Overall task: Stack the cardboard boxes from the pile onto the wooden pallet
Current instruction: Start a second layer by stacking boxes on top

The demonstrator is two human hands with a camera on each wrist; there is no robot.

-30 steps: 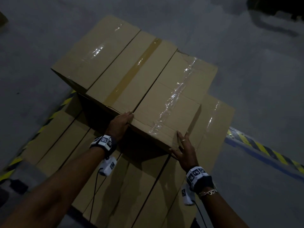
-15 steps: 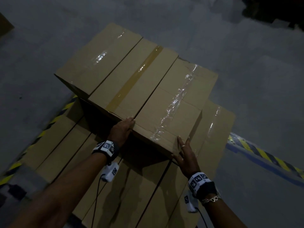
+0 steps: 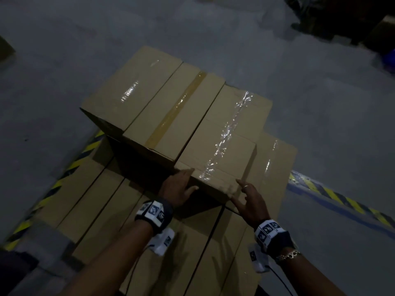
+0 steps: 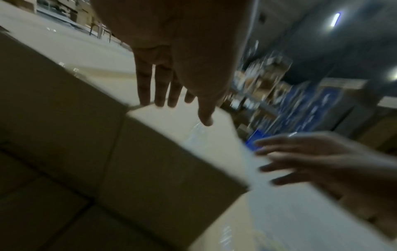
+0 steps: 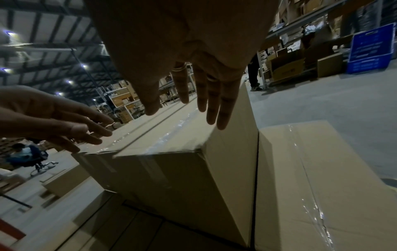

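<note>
Three cardboard boxes lie side by side on a lower layer of boxes (image 3: pixel 96 199); the pallet beneath is hidden. The right-hand top box (image 3: pixel 226 133) (image 4: pixel 171 161) (image 5: pixel 171 178) is sealed with clear tape. My left hand (image 3: pixel 179 186) (image 4: pixel 167 88) is open, its straight fingers on the near top edge of this box at its left corner. My right hand (image 3: pixel 245 197) (image 5: pixel 201 101) is open with fingers spread at the near right corner, and I cannot tell whether it touches. The middle box (image 3: pixel 177 116) has brown tape.
Yellow-black floor tape (image 3: pixel 333 193) runs past the stack on both sides, on a grey concrete floor. A lower box (image 3: pixel 275 159) juts out to the right. Warehouse racks, a blue sign (image 5: pixel 371 49) and a seated person (image 5: pixel 23 152) are far off.
My left hand has slid right, from the seam between the middle and right top boxes to the right box's near-left corner. The right hand stays at the near right corner.
</note>
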